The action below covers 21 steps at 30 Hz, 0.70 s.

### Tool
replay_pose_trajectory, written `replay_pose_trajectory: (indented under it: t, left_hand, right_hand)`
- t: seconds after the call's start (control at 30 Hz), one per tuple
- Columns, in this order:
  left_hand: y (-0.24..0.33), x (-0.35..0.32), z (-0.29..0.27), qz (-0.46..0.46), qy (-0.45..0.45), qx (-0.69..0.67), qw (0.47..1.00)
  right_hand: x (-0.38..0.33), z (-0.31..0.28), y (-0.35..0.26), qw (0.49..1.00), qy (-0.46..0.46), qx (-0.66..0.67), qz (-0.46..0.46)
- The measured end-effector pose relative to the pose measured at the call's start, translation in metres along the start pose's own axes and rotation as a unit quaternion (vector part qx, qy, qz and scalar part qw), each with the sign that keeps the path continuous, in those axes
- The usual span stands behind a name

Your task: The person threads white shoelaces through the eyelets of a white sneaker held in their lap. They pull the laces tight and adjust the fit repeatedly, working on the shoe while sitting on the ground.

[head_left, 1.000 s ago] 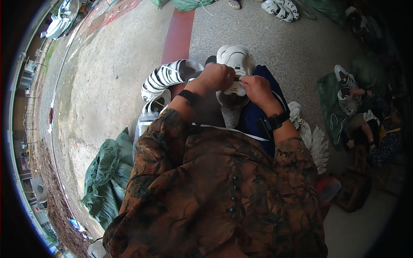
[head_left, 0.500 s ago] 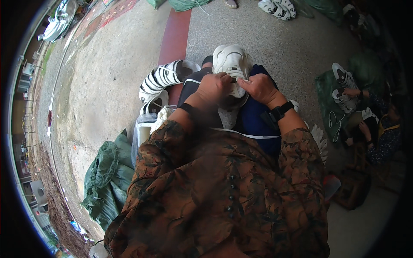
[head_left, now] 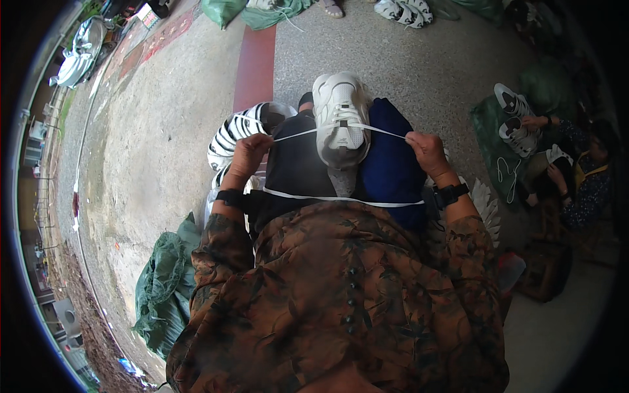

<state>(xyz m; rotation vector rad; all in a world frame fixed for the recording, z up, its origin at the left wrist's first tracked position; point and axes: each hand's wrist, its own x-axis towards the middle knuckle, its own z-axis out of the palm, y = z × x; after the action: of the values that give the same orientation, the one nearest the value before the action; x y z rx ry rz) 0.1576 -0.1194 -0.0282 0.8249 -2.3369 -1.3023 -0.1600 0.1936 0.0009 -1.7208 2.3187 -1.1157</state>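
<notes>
A white sneaker [head_left: 341,141] rests between my knees, its toe toward me. White shoelace [head_left: 377,130] runs out of it to both sides and is drawn taut. My left hand [head_left: 251,150], beside the dark trouser leg, pinches one end of the lace. On the other side my right hand [head_left: 427,152] is closed on the opposite end, just past the blue cloth [head_left: 391,167] over my knee. A second sneaker's white sole seems to lie against the first; where they join is hard to make out.
To my left stands a curved row of black-and-white shoes [head_left: 230,136]. A green sack [head_left: 167,281] slumps nearer me. At the right a co-worker [head_left: 583,177] handles sneakers on a green sack [head_left: 483,131]. More striped shoes [head_left: 406,11] lie on the far floor.
Both hands have moved apart from the sneaker, left to the left and right to the right, stretching the lace between them and the shoe. The view has shifted slightly.
</notes>
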Motion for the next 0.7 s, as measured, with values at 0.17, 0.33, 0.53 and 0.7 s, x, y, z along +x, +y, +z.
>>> replay_pose_trajectory:
  t: [0.17, 0.33, 0.53, 0.7]
  left_hand:
    - [-0.065, -0.045, -0.053, -0.122, 0.02, -0.058, 0.991]
    - [-0.114, -0.104, -0.082, -0.194, 0.076, -0.067, 0.976]
    - [-0.123, -0.149, -0.083, -0.294, 0.095, -0.089, 0.947]
    - [-0.131, -0.135, -0.064, -0.25, 0.086, 0.014, 0.964]
  right_hand:
    - [-0.072, -0.041, 0.07, 0.989, 0.044, -0.041, 0.132]
    - [-0.145, -0.076, 0.102, 0.95, 0.078, -0.029, 0.301]
    - [-0.219, -0.094, 0.124, 0.938, 0.032, -0.033, 0.343]
    - [-0.225, -0.093, 0.132, 0.929, -0.072, -0.068, 0.356]
